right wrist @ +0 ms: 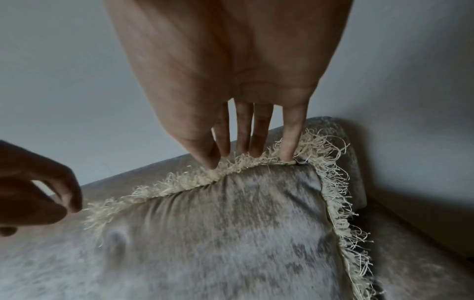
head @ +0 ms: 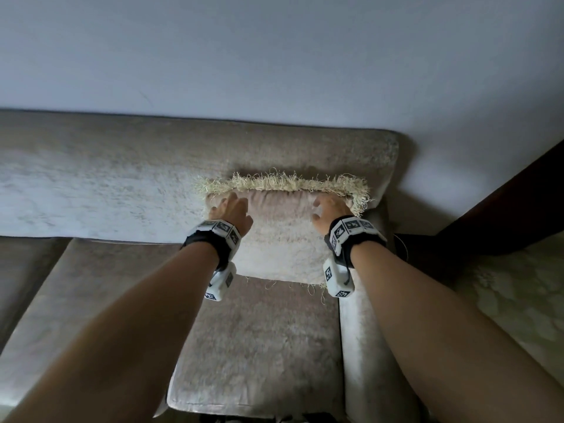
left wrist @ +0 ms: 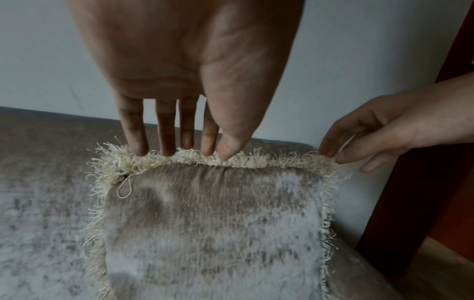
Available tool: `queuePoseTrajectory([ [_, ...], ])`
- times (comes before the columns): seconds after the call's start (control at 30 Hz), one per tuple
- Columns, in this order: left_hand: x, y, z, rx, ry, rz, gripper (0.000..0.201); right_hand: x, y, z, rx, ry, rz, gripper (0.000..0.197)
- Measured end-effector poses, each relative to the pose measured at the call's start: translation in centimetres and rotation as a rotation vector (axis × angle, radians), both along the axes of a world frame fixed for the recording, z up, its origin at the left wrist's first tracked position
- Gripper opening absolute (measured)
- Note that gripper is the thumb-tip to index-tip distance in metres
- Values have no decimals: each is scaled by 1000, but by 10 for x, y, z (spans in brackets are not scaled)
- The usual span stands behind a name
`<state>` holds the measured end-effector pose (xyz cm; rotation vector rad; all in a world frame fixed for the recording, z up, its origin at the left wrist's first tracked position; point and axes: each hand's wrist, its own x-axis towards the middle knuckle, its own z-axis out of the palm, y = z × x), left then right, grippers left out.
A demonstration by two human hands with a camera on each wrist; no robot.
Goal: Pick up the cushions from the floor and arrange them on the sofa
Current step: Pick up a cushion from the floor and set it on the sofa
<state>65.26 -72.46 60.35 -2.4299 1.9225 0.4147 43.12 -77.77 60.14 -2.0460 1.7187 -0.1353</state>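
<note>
A beige velvet cushion with a cream fringe stands upright on the sofa seat, leaning against the backrest at the sofa's right end. My left hand pinches the fringed top edge near the left corner, thumb in front and fingers behind. My right hand pinches the same edge near the right corner. The cushion's face fills the left wrist view and the right wrist view. No other cushion is in view.
The sofa's armrest runs just right of the cushion. A dark wooden piece stands beyond it against the pale wall. A patterned surface lies at the lower right. More seat extends to the left.
</note>
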Motion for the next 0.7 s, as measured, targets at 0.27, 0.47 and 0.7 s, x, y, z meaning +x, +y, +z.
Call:
queuePoseTrajectory([
  [0.27, -12, 62, 38, -24, -10, 16, 19, 12, 46, 44, 36, 22, 96, 23],
  [0.47, -9, 107, 54, -26, -31, 41, 18, 31, 93, 56, 2, -16, 173, 23],
  [0.7, -29, 154, 57, -43, -9, -56, 19, 18, 159, 49, -47, 55, 132, 38],
])
